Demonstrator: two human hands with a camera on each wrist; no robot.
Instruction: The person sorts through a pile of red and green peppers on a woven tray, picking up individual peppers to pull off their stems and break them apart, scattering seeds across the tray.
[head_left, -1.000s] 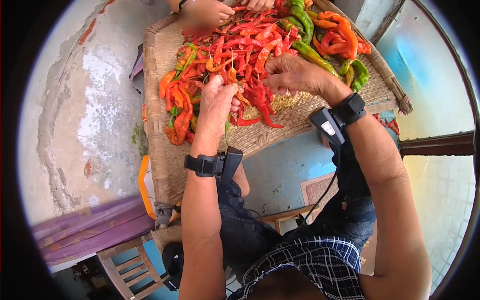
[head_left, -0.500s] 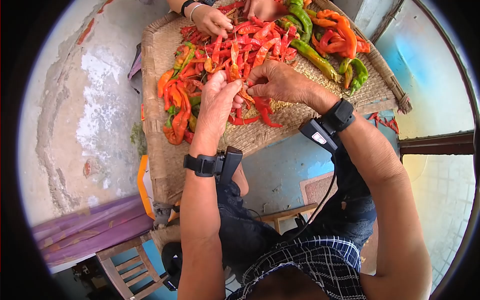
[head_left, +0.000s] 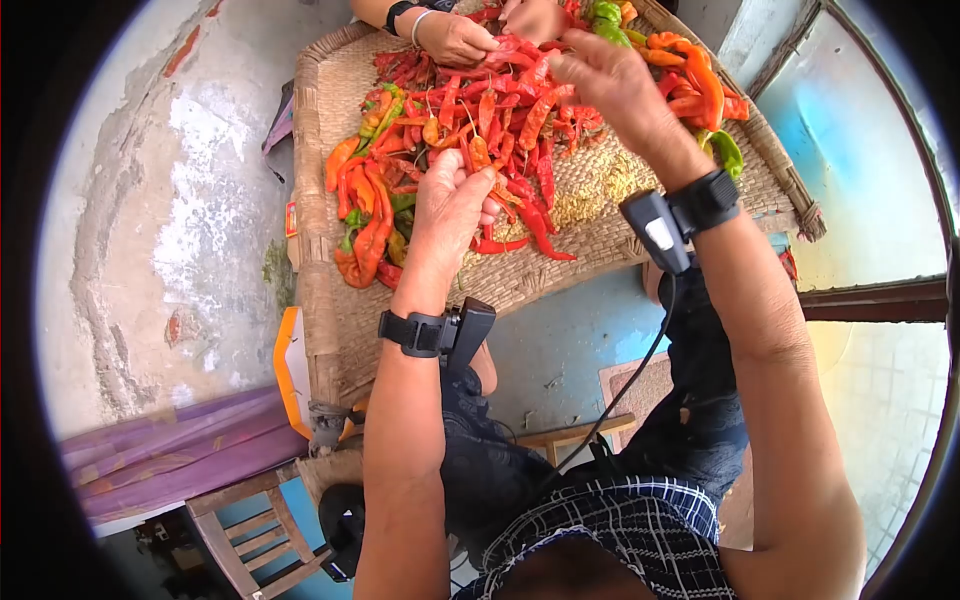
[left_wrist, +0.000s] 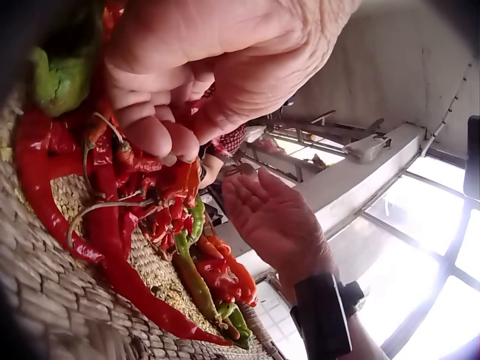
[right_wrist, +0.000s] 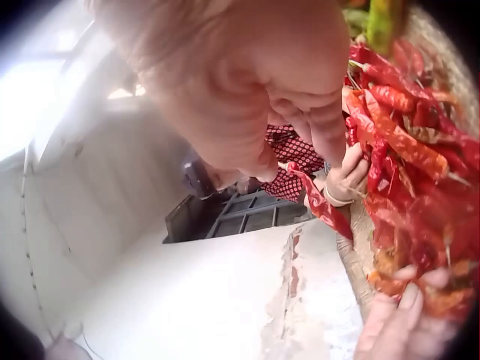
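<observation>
In the head view the left hand [head_left: 448, 215] pinches a wrinkled orange-red pepper [right_wrist: 448, 302] at the near side of a heap of red peppers [head_left: 510, 95]. The left wrist view shows thumb and fingertips of that hand [left_wrist: 217, 67] together over the pepper. The right hand [head_left: 630, 100] is raised at the heap's far right, fingers loosely extended; its palm [left_wrist: 274, 225] shows nothing in it in the left wrist view. A red pepper [right_wrist: 322, 206] appears beside the right hand's fingertips [right_wrist: 262, 169] in the right wrist view; contact is unclear.
Another person's hands [head_left: 455, 38] work at the far edge of the woven tray [head_left: 310, 190]. Orange and green peppers [head_left: 365, 215] lie at left, more [head_left: 705, 85] at right. Pale seeds [head_left: 605, 185] are scattered between. A wooden chair [head_left: 255, 540] stands lower left.
The right hand came in beside the left hand, then moved away up and to the right, its fingers loosening. The left hand stays at the near side of the heap. The other person's hands shifted slightly.
</observation>
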